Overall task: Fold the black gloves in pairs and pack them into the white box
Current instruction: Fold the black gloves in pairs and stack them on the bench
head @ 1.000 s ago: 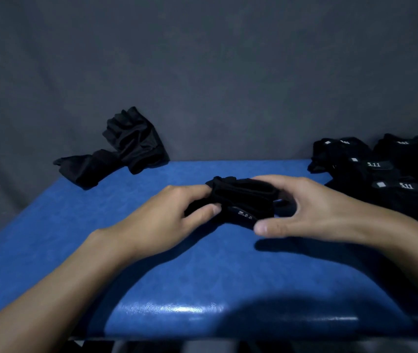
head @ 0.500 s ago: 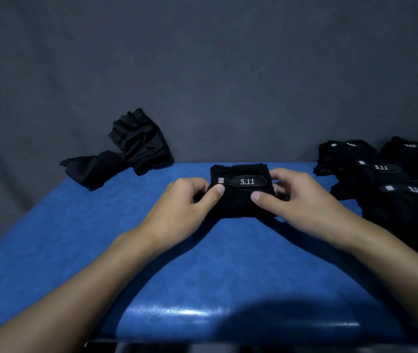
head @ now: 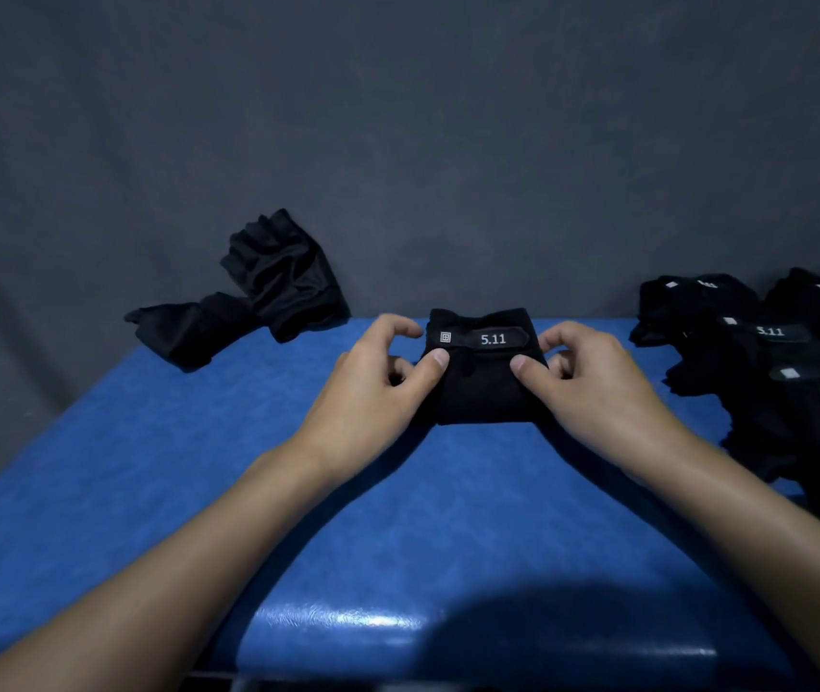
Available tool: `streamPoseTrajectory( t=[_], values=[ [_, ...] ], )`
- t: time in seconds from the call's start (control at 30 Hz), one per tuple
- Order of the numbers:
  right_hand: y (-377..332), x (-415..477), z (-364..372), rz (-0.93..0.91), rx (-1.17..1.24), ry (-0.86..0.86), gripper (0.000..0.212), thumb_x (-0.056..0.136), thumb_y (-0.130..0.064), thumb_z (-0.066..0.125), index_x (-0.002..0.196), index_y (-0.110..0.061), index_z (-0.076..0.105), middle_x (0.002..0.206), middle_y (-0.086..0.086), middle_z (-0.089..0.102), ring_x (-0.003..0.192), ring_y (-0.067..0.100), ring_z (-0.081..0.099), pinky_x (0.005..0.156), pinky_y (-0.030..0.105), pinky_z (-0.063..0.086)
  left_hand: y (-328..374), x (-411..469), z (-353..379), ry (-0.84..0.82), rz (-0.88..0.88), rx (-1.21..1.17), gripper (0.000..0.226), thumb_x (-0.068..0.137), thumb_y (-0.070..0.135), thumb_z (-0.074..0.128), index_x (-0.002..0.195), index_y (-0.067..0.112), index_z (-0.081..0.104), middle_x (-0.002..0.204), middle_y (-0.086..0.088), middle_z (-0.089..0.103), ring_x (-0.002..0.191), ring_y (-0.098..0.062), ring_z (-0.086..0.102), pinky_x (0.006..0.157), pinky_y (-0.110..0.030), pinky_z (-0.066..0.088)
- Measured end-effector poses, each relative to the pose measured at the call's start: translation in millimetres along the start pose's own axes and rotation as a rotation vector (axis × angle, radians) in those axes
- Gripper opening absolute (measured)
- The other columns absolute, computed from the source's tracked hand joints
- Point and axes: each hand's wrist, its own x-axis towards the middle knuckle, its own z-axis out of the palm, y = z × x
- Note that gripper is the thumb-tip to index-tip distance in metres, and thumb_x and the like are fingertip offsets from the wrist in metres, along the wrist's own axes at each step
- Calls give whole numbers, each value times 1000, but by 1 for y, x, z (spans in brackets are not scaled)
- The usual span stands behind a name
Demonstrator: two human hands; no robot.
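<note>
Folded glove pair [head: 483, 387] lies near the surface's [head: 198, 491] far edge, long axis fore-aft. Left hand [head: 373, 387] and right hand [head: 593, 382] pinch its opposite sides, equally near.

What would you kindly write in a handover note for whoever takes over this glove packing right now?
Left hand: pinches the left edge of the folded glove bundle.
Right hand: pinches its right edge.
The bundle lies on the blue table, 5.11 strap up.
Loose gloves lie at the far left edge; a pile of black gloves sits at the right.
Done: this pair looks folded.
Left: pack it; the white box is not in view. Fold the rest.
</note>
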Motion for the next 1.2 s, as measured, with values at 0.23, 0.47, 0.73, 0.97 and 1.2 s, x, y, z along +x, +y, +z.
streamPoseTrajectory(
  t=[0.23,0.47,0.73,0.97,1.2],
  values=[
    [-2,-5,0,-54,-69,43,36,89,-37,64,117,-25,46,79,-7,57,71,9,54,64,26,39,-2,5,3,39,-22,-33,19,93,37,65,96,27,50,48,8,46,43,-9,35,51,-28,33],
    [-4,-15,-4,-138,-275,-103,48,85,-54,55,127,-39,39,111,-9,60,109,20,52,92,45,46,-3,6,4,35,37,-4,17,93,34,66,90,27,50,57,6,53,49,-11,42,49,-25,37],
    [-2,-13,-5,-97,-412,-136,51,87,-56,55,132,-35,44,122,-9,58,115,19,50,96,40,39,0,2,-7,-133,81,46,23,92,31,67,109,39,52,94,7,72,91,-18,67,86,-44,55],
    [-2,-18,-11,-69,-449,-161,54,88,-56,53,136,-35,41,122,-8,59,116,19,48,99,41,39,1,4,-8,-203,81,63,46,75,39,81,110,39,51,90,11,72,87,-19,69,83,-48,55],
    [-7,-38,-15,169,-490,-170,69,87,-59,54,133,-9,38,130,6,51,125,25,40,103,40,39,-1,21,3,-188,101,199,58,60,66,71,109,46,48,87,17,68,90,-15,66,92,-44,51]
  ],
)
